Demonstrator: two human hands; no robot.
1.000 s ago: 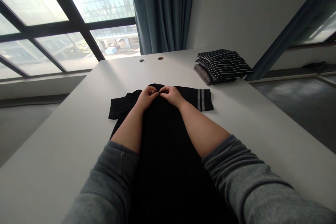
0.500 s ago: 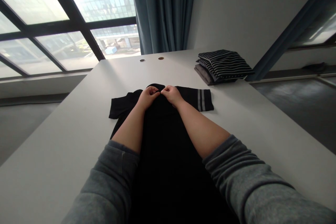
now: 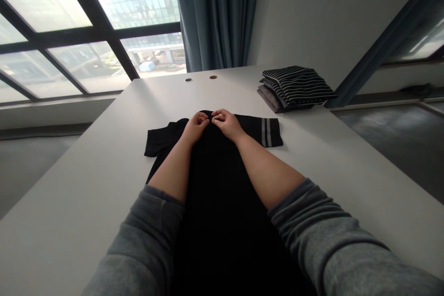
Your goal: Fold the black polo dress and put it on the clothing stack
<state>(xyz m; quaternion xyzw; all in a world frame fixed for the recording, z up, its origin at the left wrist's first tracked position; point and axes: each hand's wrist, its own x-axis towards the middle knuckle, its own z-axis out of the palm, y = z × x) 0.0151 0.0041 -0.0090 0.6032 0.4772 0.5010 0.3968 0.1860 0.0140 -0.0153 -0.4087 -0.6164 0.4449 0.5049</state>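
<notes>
A black shirt (image 3: 218, 175) lies spread on the white table (image 3: 93, 185), its collar end away from me and its sleeves out to the sides. The right sleeve (image 3: 255, 129) bears two grey bands near its cuff. At the collar, my left hand (image 3: 196, 126) is closed, thumb and fingertips pinching the dark cloth. Close beside it, my right hand (image 3: 226, 124) has its fingers curled round the collar edge, with a small gap showing between thumb and forefinger. Black on black hides the exact folds between the fingertips.
Folded clothes (image 3: 294, 87), a black-and-white striped piece on top of grey ones, are stacked at the table's far right corner. Two round cable holes (image 3: 212, 77) sit near the back edge. Beyond stand a blue curtain (image 3: 218, 18) and a window (image 3: 86, 32).
Both hands have shifted slightly away from me along the collar. The right thumb and forefinger have parted a little, and the fingertips of the two hands are slightly farther apart.
</notes>
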